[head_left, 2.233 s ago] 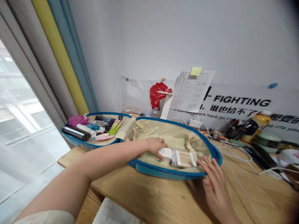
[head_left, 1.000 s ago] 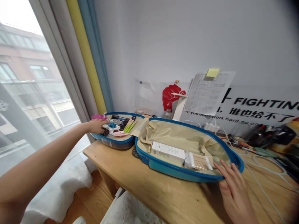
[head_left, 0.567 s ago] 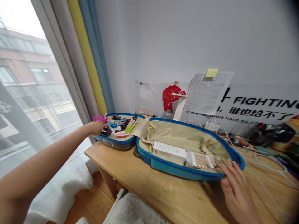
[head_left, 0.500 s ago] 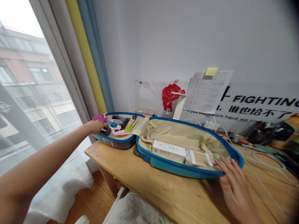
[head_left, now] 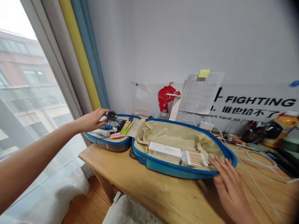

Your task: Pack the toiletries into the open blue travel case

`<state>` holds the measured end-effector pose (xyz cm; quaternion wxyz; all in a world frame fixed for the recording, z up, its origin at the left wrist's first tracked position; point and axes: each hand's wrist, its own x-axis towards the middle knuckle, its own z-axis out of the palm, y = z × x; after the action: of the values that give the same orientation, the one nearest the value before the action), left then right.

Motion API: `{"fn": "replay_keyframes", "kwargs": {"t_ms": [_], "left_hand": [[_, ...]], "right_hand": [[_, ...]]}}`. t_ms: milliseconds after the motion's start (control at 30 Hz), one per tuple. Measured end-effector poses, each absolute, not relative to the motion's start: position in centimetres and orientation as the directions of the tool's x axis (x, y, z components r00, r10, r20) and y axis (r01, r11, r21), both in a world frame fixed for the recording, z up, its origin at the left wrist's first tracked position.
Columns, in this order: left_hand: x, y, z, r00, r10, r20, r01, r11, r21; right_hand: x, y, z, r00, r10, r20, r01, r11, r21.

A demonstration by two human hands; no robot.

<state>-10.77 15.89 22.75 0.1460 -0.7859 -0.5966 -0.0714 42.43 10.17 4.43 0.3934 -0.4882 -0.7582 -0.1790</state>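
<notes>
A small blue suitcase (head_left: 182, 174) lies spread open on the wooden desk (head_left: 163, 193). Over its left half, my left hand (head_left: 94, 119) grips a black-capped bottle (head_left: 111, 115), its round dark end turned to the right. Beneath it are a white tube (head_left: 101, 132), green-and-pink packets (head_left: 127, 126), a pink item (head_left: 117, 135) and several dark items. My right hand (head_left: 230, 183) rests with fingers spread on the near right rim. Close to those fingertips, a pack of cotton swabs (head_left: 196, 158) sits in the right half beside a white box (head_left: 164, 152).
White cables (head_left: 261, 158), pens and an orange-labelled bottle (head_left: 280, 127) crowd the desk's right side. A clipboard with papers (head_left: 201, 93) leans near the wall behind the suitcase. Curtains (head_left: 86, 62) and a window are at left; a chair with a pale cover (head_left: 130, 211) stands below.
My left hand has risen out of the left half, lifting the black-capped bottle. The magenta item by that hand no longer shows. My right hand stays on the rim; the view has shifted slightly.
</notes>
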Motion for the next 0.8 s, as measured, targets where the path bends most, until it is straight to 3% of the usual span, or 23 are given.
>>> {"fn": "replay_keyframes", "kwargs": {"t_ms": [133, 300, 433, 500, 800], "left_hand": [[-1.5, 14.6, 24.5, 0.532, 0.764, 0.364, 0.838, -0.536, -0.102], [8.1, 15.2, 23.2, 0.734, 0.621, 0.276, 0.613, -0.78, 0.126], [11.5, 17.1, 20.4, 0.766, 0.627, 0.139, 0.56, -0.758, 0.336], [12.2, 17.8, 18.9, 0.759, 0.648, 0.053, 0.585, -0.716, 0.381], [13.2, 18.5, 15.3, 0.742, 0.656, -0.138, 0.66, -0.678, 0.324]], "right_hand": [[42.4, 10.1, 4.3, -0.205, 0.617, 0.759, 0.883, 0.452, -0.129], [42.3, 10.1, 4.4, -0.201, 0.613, 0.764, 0.889, 0.442, -0.121], [42.3, 9.9, 4.6, -0.194, 0.642, 0.742, 0.891, 0.431, -0.14], [42.3, 9.8, 4.6, -0.184, 0.65, 0.737, 0.888, 0.431, -0.158], [42.3, 9.8, 4.6, -0.172, 0.668, 0.724, 0.886, 0.427, -0.184]]}}
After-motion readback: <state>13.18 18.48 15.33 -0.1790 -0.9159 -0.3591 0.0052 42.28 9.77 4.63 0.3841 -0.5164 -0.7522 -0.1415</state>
